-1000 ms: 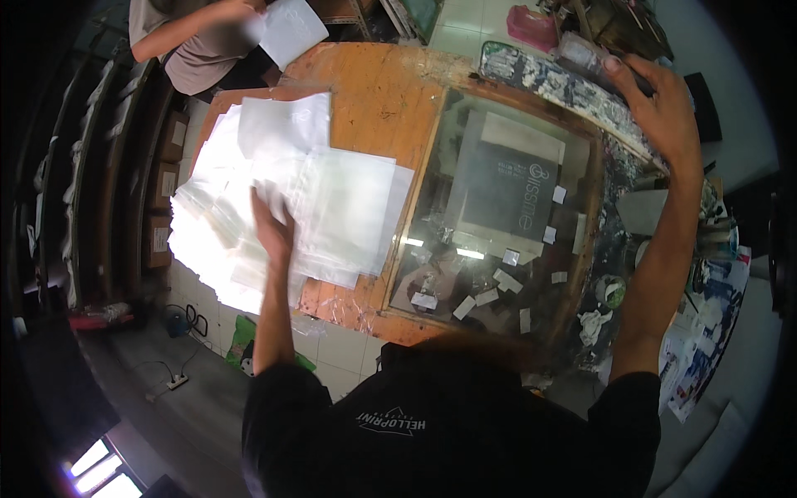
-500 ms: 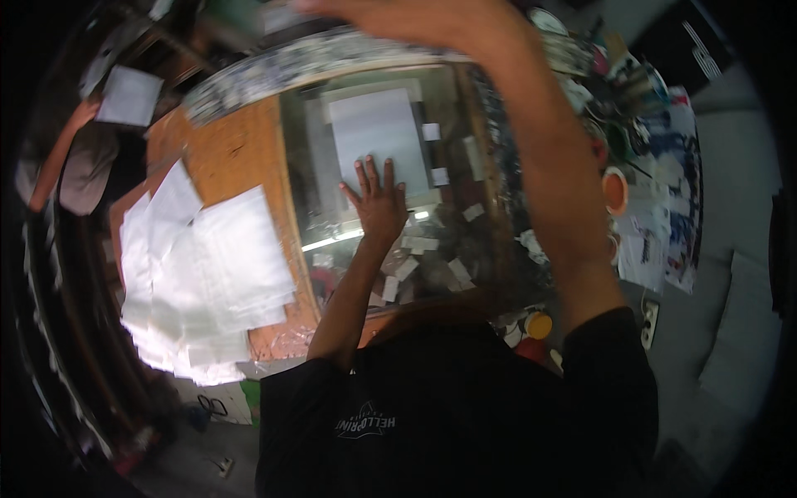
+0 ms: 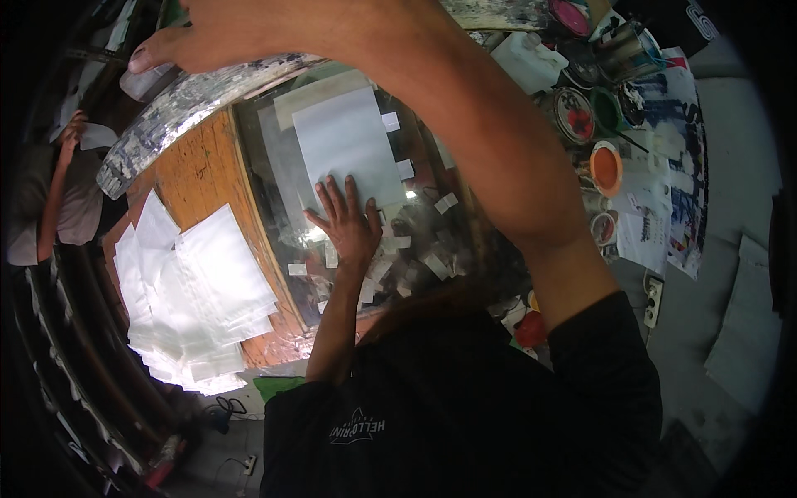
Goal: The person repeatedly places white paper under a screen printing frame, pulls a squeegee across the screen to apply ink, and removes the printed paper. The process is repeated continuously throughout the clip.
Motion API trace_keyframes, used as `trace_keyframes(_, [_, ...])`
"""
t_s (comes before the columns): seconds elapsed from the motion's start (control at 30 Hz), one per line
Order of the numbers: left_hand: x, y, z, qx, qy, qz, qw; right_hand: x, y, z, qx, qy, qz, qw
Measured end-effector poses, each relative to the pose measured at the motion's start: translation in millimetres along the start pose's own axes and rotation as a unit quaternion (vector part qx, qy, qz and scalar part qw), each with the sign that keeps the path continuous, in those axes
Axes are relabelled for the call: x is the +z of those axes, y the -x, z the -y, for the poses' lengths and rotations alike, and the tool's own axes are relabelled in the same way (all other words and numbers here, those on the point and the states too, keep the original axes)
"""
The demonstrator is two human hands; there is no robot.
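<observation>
My left hand (image 3: 347, 232) lies with spread fingers on the lower edge of a white sheet (image 3: 342, 137), which rests on a glass panel (image 3: 274, 195). Across the top reaches my right arm, and my right hand (image 3: 195, 41) is at the upper left above a curved, paint-smeared bar (image 3: 133, 153). Its thumb lies against a pale grey piece (image 3: 149, 81) whose kind I cannot make out; the other fingers are mostly hidden. Small pale tabs (image 3: 404, 169) sit beside the sheet, and more are scattered around my left wrist.
On the left, a loose stack of white sheets (image 3: 220, 266) covers part of the wooden tabletop (image 3: 203, 170). Open paint tubs (image 3: 606, 168) and a white jug (image 3: 531, 62) crowd the right side. Another person's hand (image 3: 73, 129) is at the far left. A power strip (image 3: 654, 303) lies at right.
My right hand has swung left across the top, and the smeared bar now shows further left and lower. My left hand stays flat on the sheet. The view has shifted.
</observation>
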State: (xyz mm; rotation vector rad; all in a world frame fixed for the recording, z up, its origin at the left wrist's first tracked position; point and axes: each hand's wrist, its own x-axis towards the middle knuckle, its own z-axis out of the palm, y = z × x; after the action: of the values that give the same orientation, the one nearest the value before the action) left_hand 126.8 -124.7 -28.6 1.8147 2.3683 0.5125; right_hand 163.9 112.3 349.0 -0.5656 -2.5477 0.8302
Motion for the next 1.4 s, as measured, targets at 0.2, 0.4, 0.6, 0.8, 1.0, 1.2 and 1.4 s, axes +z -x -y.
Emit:
trace_keyframes(0.2, [-5.9,3.5,-0.5,0.004,0.02,-0.017,1.0,1.4,5.4,19.8,0.04,0.068,0.005,0.997])
trace_keyframes(0.4, [-94.0,10.8,-12.2,-0.046,0.317,-0.095,0.942,66.1,40.3,3.7,0.016,0.222,-0.103,0.97])
trace_keyframes(0.6, [-160.5,63.5,-5.7,-0.378,0.853,-0.053,0.356,212.5,173.7,-29.3,0.04,0.184,-0.084,0.978])
trace_keyframes(0.8, [-89.8,69.5,24.7,-0.507,0.774,0.034,0.378,271.2,192.8,-74.2,0.103,0.24,-0.018,0.965])
trace_keyframes(1.0, [-95.3,67.9,26.7,-0.519,0.776,0.04,0.355,278.7,198.3,-74.9,0.059,0.191,-0.053,0.978])
trace_keyframes(1.2, [-81.0,57.7,32.4,-0.547,0.77,0.029,0.329,289.0,185.7,-101.7,0.048,0.235,-0.061,0.969])
trace_keyframes(1.4, [-83.0,63.3,30.7,-0.544,0.757,0.019,0.361,278.2,96.3,-171.2,0.058,0.275,-0.109,0.953])
